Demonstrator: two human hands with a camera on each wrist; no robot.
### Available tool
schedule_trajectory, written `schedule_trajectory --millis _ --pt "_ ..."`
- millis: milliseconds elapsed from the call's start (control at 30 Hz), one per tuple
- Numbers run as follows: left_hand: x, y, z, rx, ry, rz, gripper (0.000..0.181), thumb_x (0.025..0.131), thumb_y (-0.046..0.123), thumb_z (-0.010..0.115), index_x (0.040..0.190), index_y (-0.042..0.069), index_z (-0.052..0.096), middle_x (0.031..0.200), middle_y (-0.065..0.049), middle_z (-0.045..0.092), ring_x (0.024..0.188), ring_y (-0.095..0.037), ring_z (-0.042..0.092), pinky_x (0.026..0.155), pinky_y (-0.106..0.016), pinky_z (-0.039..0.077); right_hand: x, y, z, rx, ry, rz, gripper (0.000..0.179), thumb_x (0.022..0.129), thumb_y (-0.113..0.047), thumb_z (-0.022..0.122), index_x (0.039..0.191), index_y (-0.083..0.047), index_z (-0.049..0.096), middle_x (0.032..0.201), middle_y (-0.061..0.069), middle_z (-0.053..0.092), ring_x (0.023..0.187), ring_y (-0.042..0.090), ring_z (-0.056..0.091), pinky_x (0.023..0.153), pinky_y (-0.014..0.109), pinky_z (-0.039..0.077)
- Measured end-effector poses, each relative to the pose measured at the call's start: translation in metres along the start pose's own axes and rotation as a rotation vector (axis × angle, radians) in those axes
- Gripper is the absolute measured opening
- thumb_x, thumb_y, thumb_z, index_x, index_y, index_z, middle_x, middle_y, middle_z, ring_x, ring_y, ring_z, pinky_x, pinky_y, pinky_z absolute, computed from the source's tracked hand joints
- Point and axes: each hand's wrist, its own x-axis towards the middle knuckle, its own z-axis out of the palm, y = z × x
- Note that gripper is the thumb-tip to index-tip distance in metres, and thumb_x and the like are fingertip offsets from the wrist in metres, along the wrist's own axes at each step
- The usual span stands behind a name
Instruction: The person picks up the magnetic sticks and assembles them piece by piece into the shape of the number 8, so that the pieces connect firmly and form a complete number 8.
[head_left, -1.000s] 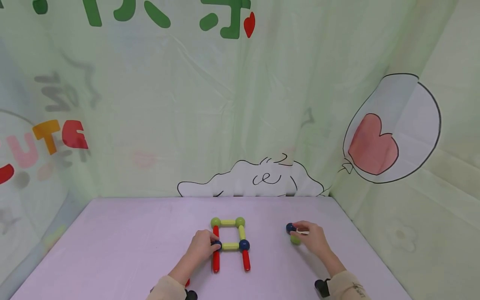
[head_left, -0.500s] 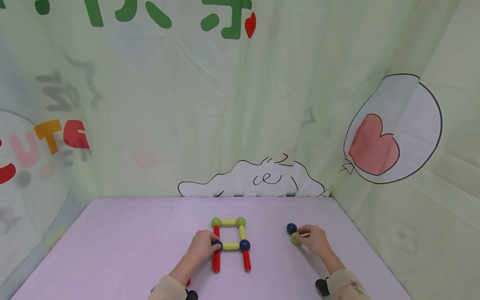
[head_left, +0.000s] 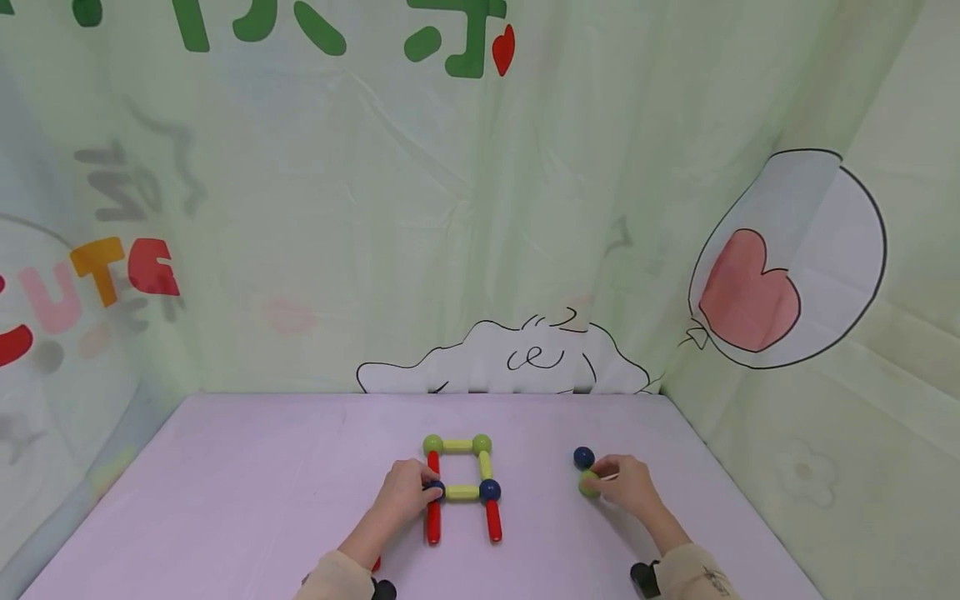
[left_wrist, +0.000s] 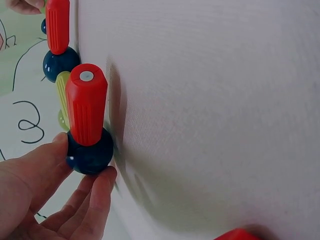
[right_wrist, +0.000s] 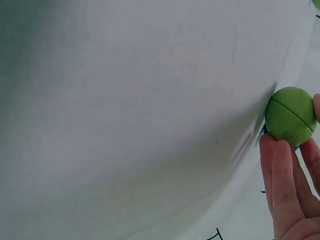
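On the table lies a frame of magnetic rods and balls. My left hand pinches its left dark blue ball between thumb and fingers; a red rod sticks out of that ball. Yellow-green rods link the balls, with two green balls at the far corners and another blue ball at the right. Over to the right, my right hand grips a loose green ball by thumb and fingertips. Just beyond it sits a loose dark blue ball.
Part of another red piece shows beside the left wrist, mostly hidden by the sleeve. The pale table ends at a printed curtain behind and at both sides.
My right hand has shifted slightly down from the blue ball to the green ball and drawn the green one a little nearer. The left hand keeps its hold on the frame's blue ball.
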Motion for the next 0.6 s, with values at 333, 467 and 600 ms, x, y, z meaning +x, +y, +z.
schedule_trajectory --millis 333,467,600 --pt "0.000 0.000 0.001 -0.005 -0.001 -0.002 0.017 0.076 0.007 0.072 0.091 -0.001 0.071 0.079 -0.006 0.064 0.069 -0.016 0.054 0.062 -0.028 0.049 -0.010 -0.008 0.010 -0.045 -0.029 -0.008 0.025 0.068 -0.012 0.078 0.086 0.000 0.065 0.083 0.005 0.065 0.072 0.019 0.060 0.061 0.030 0.050" --pt "0.000 0.001 0.000 -0.010 0.001 -0.004 0.017 0.076 0.007 0.072 0.091 -0.001 0.071 0.079 -0.007 0.064 0.068 -0.016 0.054 0.062 -0.028 0.049 -0.014 -0.011 0.016 -0.035 -0.037 -0.028 0.024 0.066 -0.011 0.079 0.083 -0.002 0.065 0.081 0.004 0.065 0.072 0.019 0.061 0.061 0.030 0.050" --pt "-0.001 0.001 0.001 -0.012 0.000 -0.009 0.017 0.077 0.007 0.072 0.091 -0.001 0.071 0.079 -0.007 0.063 0.068 -0.015 0.053 0.061 -0.027 0.049 -0.019 -0.014 0.023 -0.010 -0.060 -0.064 0.023 0.066 -0.009 0.079 0.083 -0.001 0.065 0.080 0.005 0.065 0.070 0.019 0.062 0.060 0.029 0.050"
